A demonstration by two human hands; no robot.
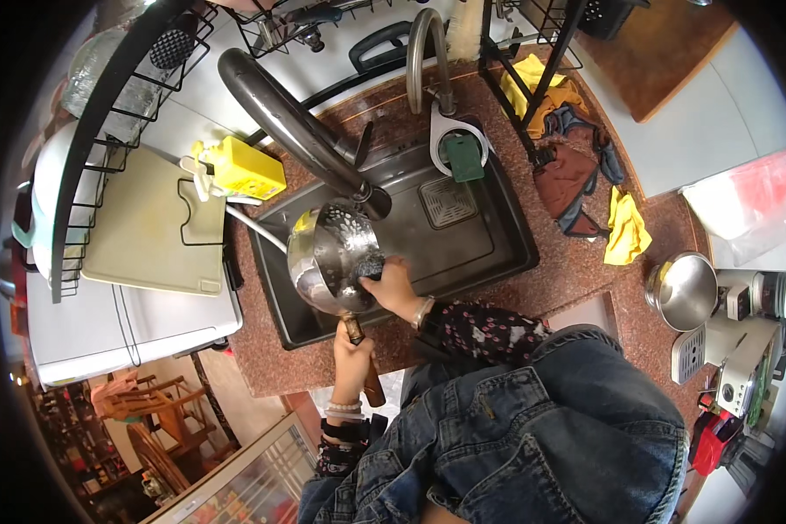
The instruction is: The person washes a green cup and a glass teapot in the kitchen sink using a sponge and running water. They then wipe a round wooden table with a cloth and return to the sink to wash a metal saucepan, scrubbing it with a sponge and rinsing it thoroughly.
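My left hand [354, 360] grips the brown handle [373, 386] of a shiny metal pan [306, 262]. The pan is tilted on its side over the left part of a dark sink [406, 262], its inside facing right and wet. My right hand [394, 288] holds a dark grey scouring pad [370, 266] against the pan's inner wall, near the rim. Just above the pan is the spout end of a large dark faucet [281, 118]. Whether water runs from it cannot be made out.
A yellow bottle [249, 169] stands left of the sink. A white strainer [439, 134] with a green pad [465, 160] sits at the sink's back right corner. Yellow and brown cloths [566, 183] lie on the right counter, near a metal bowl [684, 291]. A black rack [78, 170] rises at left.
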